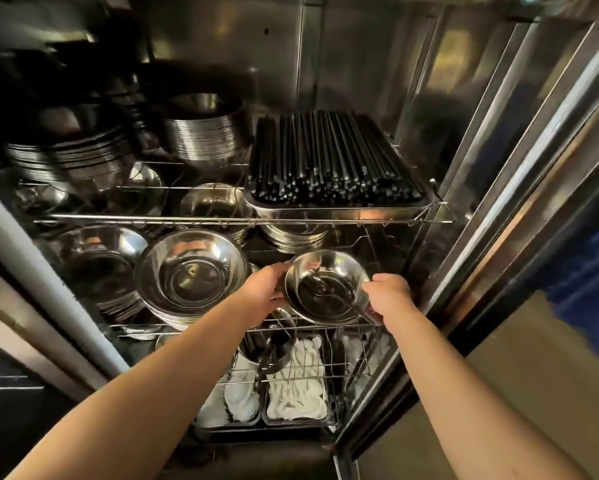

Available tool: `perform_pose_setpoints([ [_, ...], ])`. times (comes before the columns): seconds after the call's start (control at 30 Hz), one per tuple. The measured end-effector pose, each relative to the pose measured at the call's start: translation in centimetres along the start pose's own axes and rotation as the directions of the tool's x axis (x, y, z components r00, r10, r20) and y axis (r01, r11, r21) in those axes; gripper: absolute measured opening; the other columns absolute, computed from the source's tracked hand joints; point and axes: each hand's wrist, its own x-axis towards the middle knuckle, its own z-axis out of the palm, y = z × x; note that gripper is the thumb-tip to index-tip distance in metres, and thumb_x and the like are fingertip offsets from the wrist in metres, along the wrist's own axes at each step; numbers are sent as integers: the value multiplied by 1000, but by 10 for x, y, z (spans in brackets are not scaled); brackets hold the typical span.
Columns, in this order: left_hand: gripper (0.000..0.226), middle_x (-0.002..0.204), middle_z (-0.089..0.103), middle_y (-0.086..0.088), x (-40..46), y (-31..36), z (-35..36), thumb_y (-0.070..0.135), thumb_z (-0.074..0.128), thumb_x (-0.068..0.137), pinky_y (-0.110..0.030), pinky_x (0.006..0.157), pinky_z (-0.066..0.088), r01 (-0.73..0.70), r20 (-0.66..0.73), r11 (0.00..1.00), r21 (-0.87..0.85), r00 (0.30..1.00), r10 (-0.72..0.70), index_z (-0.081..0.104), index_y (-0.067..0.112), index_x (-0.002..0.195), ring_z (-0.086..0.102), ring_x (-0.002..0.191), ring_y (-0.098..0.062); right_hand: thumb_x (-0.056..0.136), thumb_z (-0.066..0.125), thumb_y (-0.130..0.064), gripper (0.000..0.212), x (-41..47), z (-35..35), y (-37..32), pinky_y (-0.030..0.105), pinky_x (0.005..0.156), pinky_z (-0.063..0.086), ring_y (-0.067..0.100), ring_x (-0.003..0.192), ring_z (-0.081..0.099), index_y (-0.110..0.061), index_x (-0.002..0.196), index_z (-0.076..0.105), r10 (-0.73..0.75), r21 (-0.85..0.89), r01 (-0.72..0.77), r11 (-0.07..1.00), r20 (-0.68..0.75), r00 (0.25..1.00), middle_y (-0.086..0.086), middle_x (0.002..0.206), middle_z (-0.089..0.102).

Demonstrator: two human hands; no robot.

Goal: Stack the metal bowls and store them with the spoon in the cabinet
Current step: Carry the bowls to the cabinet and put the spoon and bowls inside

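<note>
A steel cabinet (pixel 377 64) with wire shelves fills the frame. A tray of black chopsticks (pixel 336 161) is seen on the upper shelf, right of centre. Below it, at centre right, stacked metal bowls (pixel 325 289) are held over the middle shelf (pixel 222 329). The left rim is gripped by the curled left hand (pixel 265 289); the right rim is pinched by the right hand (pixel 390 297). A spoon (pixel 339 299) is seen lying inside the top bowl.
</note>
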Motion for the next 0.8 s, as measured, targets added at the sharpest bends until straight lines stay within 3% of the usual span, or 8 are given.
perform_pose_setpoints([
  [0.07,20,104,74,-5,3,-2,1,28,59,93,-32,71,51,-3,-1,1000,2,1000,3,74,17,102,63,93,-22,94,62,-8,26,2,3,1,34,64,56,13,62,53,-3,118,68,-15,-16,15,1000,-9,1000,-2,75,55],
  [0.2,24,81,78,4,9,-7,0,32,58,94,-35,75,51,-23,19,1000,-12,1000,23,78,22,85,62,96,-23,93,62,-6,28,4,6,6,46,87,57,8,64,51,0,120,65,-2,-54,2,999,-9,1000,-2,96,62],
  [0.3,31,95,77,-2,10,-8,-3,43,55,94,-39,86,49,-30,38,999,-36,999,31,73,17,94,62,106,-27,90,67,-4,29,7,8,10,41,73,60,10,56,50,-2,119,64,8,-77,-8,997,9,1000,-5,86,59],
  [0.43,49,77,77,8,11,-14,-10,51,51,93,-35,80,45,-38,105,998,-43,994,42,80,24,65,59,97,-18,91,67,-6,36,12,10,17,24,55,52,6,55,48,-4,127,62,-34,-112,34,993,6,999,-8,74,50],
  [0.5,34,92,72,7,10,-16,-11,52,53,93,-33,80,45,-43,121,998,-50,991,48,74,27,83,58,98,-13,91,69,-11,40,14,11,21,23,49,45,4,59,47,-4,130,62,-73,-141,72,987,-2,997,-3,80,56],
  [0.57,24,100,64,11,10,-18,-11,50,53,94,-32,81,45,-49,139,997,-59,989,57,62,28,94,58,100,-9,91,69,-15,46,15,11,22,21,51,39,5,66,50,-4,135,58,-104,-167,102,981,2,995,8,108,66],
  [0.67,20,110,64,12,8,-22,-14,48,53,96,-32,91,44,-84,136,995,54,988,76,60,32,107,58,112,-10,92,67,-17,49,12,11,20,24,57,46,13,75,60,-6,138,54,-128,-220,128,967,17,992,13,125,63],
  [0.8,73,142,56,2,-6,-31,-28,54,68,85,-34,105,43,-123,-32,885,449,988,154,47,22,146,55,124,-17,93,63,-20,38,7,11,17,37,85,54,32,110,62,-7,129,61,-242,-360,239,902,38,970,14,126,63],
])
